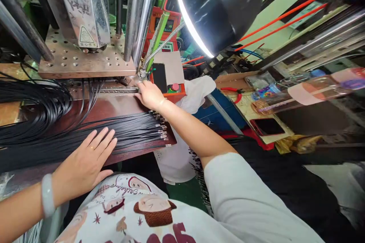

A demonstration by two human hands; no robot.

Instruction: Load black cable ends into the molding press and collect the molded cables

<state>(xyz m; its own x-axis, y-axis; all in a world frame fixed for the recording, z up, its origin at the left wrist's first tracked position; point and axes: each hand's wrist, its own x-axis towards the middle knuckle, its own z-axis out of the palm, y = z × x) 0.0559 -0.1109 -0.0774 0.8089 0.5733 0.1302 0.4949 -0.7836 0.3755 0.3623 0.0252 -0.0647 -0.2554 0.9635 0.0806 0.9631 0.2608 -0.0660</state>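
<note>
My left hand (85, 159) lies flat, palm down, over the near edge of a wide bundle of black cables (125, 133), its fingers stretched out. The cables rest on a dark red board (119, 104), their small metal ends at its right side. Farther forward, my right hand (148, 95) is at the right end of a metal rail (119, 90) under the press plate (88, 60). Its fingers are curled at the rail; what they hold, if anything, is hidden. Several cables run from the board in under the plate.
A black lamp (222, 7) hangs at upper right. Behind my right hand stands an orange control box (181, 93) with a red button and a phone (159, 78). Looped black cables (54, 102) lie at left. Red pliers (235, 93), another phone (267, 126) and a bottle (305, 93) are at right.
</note>
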